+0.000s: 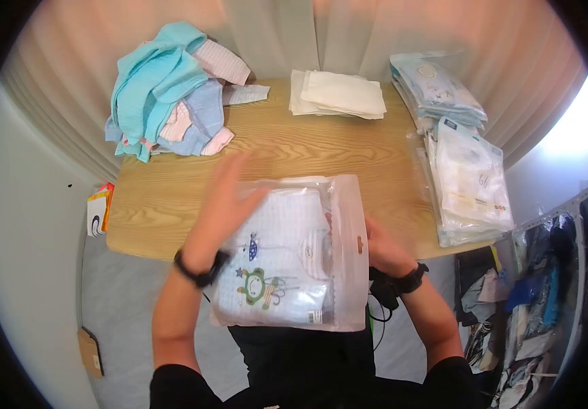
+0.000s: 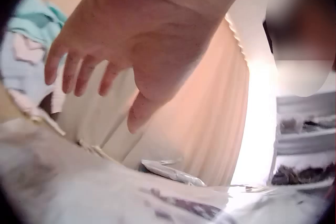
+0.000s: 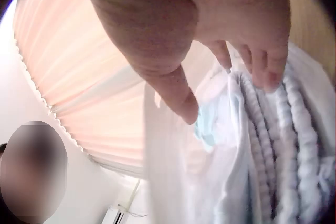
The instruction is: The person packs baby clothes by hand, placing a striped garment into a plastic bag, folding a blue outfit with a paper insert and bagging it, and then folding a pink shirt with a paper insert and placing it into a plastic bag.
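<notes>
A clear plastic bag (image 1: 348, 293) with a frosted edge strip and a hang hole lies in front of the body, overlapping the table's front edge. Inside is a folded white baby garment (image 1: 284, 225) printed with a green cartoon figure and a blue umbrella. My right hand (image 1: 386, 249) grips the bag at its right side. In the right wrist view, its thumb and fingers (image 3: 273, 79) lie about the bag's edge beside thick garment folds (image 3: 294, 140). Above the bag's upper left corner, my left hand (image 1: 222, 198) is spread, its fingers straight and holding nothing.
Loose turquoise, blue and pink clothes (image 1: 158, 88) are heaped at the table's back left. Flat cream cloths (image 1: 342, 92) lie at the back middle. Packaged garments (image 1: 474, 180) are stacked along the right side. Curtains (image 1: 270, 34) hang behind the wooden table (image 1: 151, 198).
</notes>
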### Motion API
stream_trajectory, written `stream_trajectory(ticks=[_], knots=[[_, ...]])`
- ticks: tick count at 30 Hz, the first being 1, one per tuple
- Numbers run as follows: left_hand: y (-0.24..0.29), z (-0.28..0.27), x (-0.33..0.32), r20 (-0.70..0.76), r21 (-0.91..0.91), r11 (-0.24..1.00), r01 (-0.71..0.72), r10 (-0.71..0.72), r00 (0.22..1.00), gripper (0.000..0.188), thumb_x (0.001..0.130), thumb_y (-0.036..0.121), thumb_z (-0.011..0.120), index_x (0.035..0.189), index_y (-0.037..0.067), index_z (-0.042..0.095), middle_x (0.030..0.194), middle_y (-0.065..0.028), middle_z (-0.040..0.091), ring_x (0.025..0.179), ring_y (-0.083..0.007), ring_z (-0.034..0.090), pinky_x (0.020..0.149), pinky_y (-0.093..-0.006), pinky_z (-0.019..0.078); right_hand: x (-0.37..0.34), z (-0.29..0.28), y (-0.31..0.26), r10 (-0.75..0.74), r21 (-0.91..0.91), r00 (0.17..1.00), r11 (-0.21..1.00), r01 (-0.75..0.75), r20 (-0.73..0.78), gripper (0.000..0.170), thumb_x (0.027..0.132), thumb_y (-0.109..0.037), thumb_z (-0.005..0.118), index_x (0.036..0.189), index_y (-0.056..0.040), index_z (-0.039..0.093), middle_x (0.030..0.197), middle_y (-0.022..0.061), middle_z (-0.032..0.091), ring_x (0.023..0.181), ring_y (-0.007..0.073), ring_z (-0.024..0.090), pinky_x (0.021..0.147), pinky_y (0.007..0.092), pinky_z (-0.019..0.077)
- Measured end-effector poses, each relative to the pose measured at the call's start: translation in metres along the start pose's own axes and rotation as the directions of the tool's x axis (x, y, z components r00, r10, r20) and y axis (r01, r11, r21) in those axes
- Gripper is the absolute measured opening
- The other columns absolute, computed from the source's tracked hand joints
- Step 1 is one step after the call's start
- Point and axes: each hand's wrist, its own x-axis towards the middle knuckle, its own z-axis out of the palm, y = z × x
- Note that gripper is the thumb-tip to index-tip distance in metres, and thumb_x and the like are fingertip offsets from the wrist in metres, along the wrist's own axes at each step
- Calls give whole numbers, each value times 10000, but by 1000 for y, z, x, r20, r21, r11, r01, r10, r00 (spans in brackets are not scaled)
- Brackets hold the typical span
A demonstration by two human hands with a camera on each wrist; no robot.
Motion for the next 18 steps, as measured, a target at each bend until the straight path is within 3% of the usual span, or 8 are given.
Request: stream_trajectory(ticks=[2, 3, 4, 7, 10, 13, 14, 18], knots=[[-25, -12, -57, 10, -4, 914, 406, -406, 914, 552, 892, 194, 722, 1329, -33, 474, 1226, -179, 614, 1188, -276, 559, 970, -371, 460, 2, 2, 3, -41, -155, 998, 987, 34, -40, 607, 857, -143, 756, 1377, -14, 472, 1211, 44, 601, 1104, 132, 561, 959, 315, 471], [-26, -16, -77, 168, -213, 763, 610, -587, 792, 555, 894, 189, 722, 1328, -51, 471, 1202, -171, 625, 1128, -244, 588, 939, -352, 478, 0, 5, 3, -52, -231, 997, 972, 37, -58, 619, 847, -162, 771, 1370, -7, 477, 1206, 48, 603, 1101, 140, 563, 958, 318, 470], [-26, -20, -92, 356, -364, 517, 775, -692, 628, 559, 896, 184, 722, 1326, -68, 468, 1177, -162, 636, 1067, -212, 617, 908, -334, 496, -2, 10, 2, -97, -318, 994, 945, 77, -47, 643, 840, -172, 780, 1378, -5, 469, 1214, 59, 600, 1113, 153, 561, 968, 325, 464], [0, -18, -109, 354, -496, 413, 764, -707, 612, 515, 939, 138, 668, 1368, -50, 453, 1226, -151, 618, 1093, -168, 592, 955, -291, 459, -6, 21, 6, -228, -567, 973, 806, 171, -30, 712, 823, -204, 800, 1404, 2, 444, 1253, 91, 586, 1160, 191, 550, 1005, 351, 438], [11, -3, -125, 285, -545, 396, 740, -742, 607, 542, 931, 99, 670, 1391, -58, 430, 1230, -138, 620, 1100, -186, 600, 924, -302, 479, -8, 31, 19, -338, -714, 939, 674, 191, -68, 751, 820, -218, 794, 1436, -12, 418, 1321, 132, 560, 1223, 231, 530, 1051, 377, 399], [23, 16, -138, 147, -705, 422, 570, -699, 700, 532, 940, 65, 642, 1411, -51, 421, 1308, -147, 573, 1188, -186, 548, 1007, -312, 425, -13, 40, 22, -417, -771, 903, 607, 191, -104, 742, 817, -198, 776, 1443, -27, 416, 1332, 142, 555, 1228, 246, 529, 1056, 379, 395], [29, 17, -142, 171, -750, 336, 570, -734, 657, 536, 942, 46, 628, 1423, -49, 413, 1363, -152, 531, 1253, -188, 498, 1062, -323, 375, -18, 40, 21, -416, -786, 904, 590, 187, -96, 739, 817, -192, 770, 1445, -32, 416, 1336, 145, 553, 1230, 251, 529, 1057, 379, 394], [35, 18, -159, 207, -751, 341, 565, -691, 692, 513, 936, 36, 628, 1407, -51, 443, 1346, -121, 529, 1241, -197, 504, 1050, -322, 384, -36, 41, 14, -340, -830, 940, 525, 188, -1, 731, 813, -166, 746, 1454, -52, 414, 1350, 157, 546, 1237, 272, 527, 1064, 381, 389]])
